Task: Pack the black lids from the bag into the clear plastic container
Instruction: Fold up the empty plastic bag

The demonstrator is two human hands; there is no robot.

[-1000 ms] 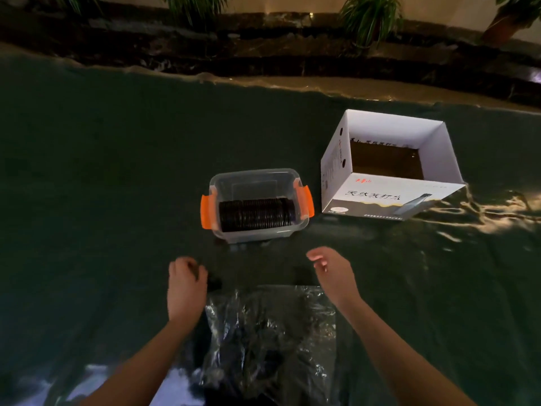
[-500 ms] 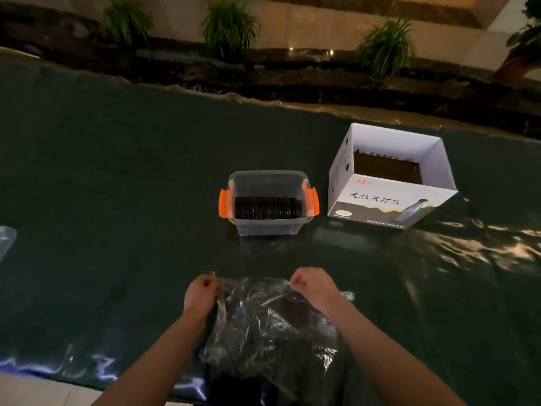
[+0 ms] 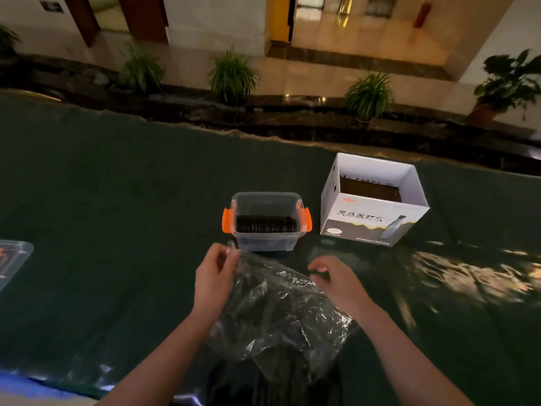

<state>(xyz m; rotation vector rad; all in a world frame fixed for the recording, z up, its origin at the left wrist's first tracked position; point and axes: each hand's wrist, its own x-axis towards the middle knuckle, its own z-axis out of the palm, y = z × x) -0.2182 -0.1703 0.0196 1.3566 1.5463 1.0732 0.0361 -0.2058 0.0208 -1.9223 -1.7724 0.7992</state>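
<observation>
Two big things sit toward the table's [image 3: 102,200] far edge: the white carton [image 3: 371,224] and, just left of it, the clear plastic container [image 3: 265,241] already holding a row of black lids [image 3: 265,224]. Nearer, the bag [image 3: 281,312] has been lifted since a moment ago; the left hand [image 3: 215,276] pinches its top corner, while the right hand [image 3: 336,279], now released, hovers loosely curled, likely ready to reach in.

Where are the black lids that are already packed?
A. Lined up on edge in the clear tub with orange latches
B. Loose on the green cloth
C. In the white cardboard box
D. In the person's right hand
A: a row of black lids stands on edge inside the clear container, left of the white box.
</observation>
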